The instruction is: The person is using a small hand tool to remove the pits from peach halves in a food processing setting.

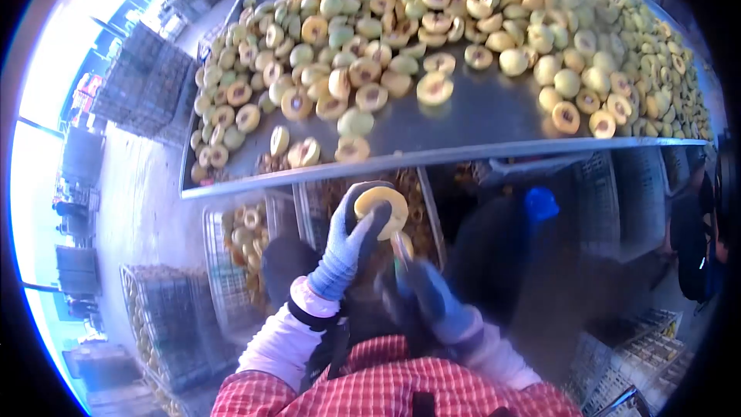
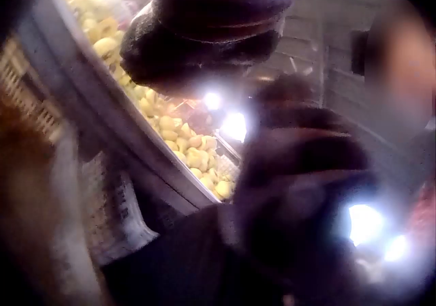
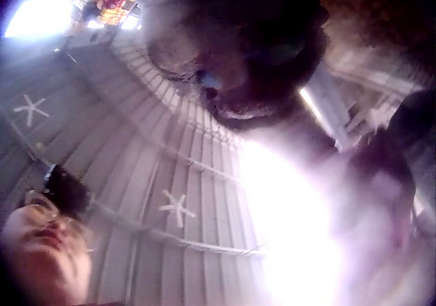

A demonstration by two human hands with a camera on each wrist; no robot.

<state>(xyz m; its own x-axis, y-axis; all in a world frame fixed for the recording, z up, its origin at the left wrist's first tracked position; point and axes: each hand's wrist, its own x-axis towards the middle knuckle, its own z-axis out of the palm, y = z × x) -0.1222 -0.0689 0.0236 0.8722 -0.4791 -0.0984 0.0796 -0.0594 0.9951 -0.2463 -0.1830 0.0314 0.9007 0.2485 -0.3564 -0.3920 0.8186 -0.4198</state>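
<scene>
"Fingers (image 1: 377,218) of the left hand (image 1: 346,235): what are they doing?"

"Pinching a halved stone fruit (image 1: 392,204), just in front of the fruit-heaped table (image 1: 478,112)."

"And farther right?"

"Some slim tool (image 1: 400,250), blurred, near the half's lower edge, with the right hand's (image 1: 429,298) fingers curled round it."

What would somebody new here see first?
Probably the fruit, much of it cut open, heaped over most of the metal table at the head view's top. Next, maybe the left hand, below the table's edge, holding a yellow piece. The red checked shirt stands out too, at the bottom.
</scene>
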